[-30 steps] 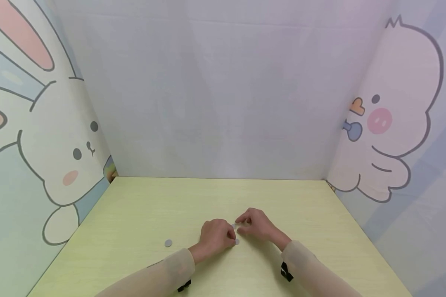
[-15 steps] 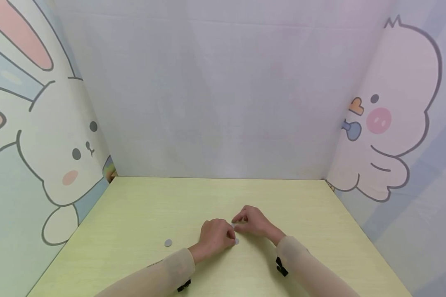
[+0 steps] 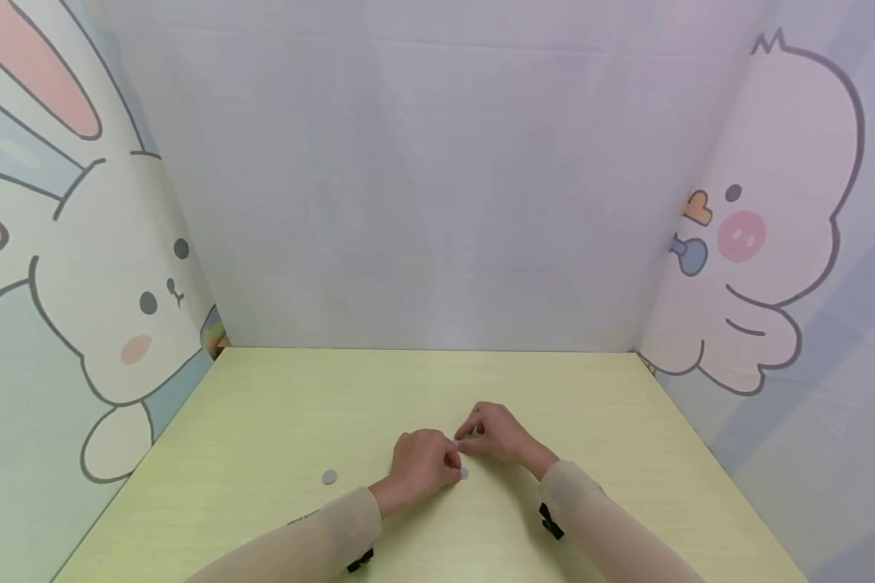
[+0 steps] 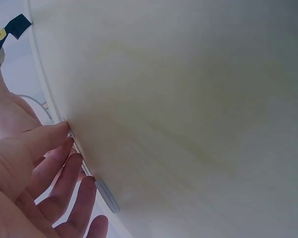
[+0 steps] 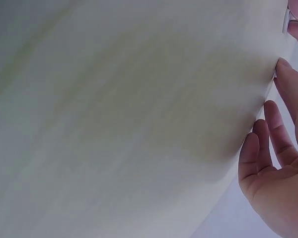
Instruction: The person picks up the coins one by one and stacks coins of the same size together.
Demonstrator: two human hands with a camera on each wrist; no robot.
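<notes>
On the table near the middle, my left hand (image 3: 424, 465) has its thumb and index finger pinching a small grey coin-like disc (image 3: 464, 474), which shows edge-on in the right wrist view. Just beyond it, my right hand (image 3: 497, 431) reaches in from the right. Its thumb and index finger are on a second grey coin-like disc (image 3: 457, 443), mostly covered by the fingertips. A third grey coin-like disc (image 3: 330, 477) lies flat to the left of my left hand. The fingers of both hands stay low, close to the tabletop.
The pale yellow table (image 3: 299, 397) runs back to a plain light curtain (image 3: 437, 186). Cloth walls with a printed rabbit (image 3: 117, 283) on the left and a printed chick (image 3: 780, 178) on the right enclose the table.
My right hand has moved slightly left and away from me, and its thumb and index finger have closed around the far disc. My left hand keeps its place.
</notes>
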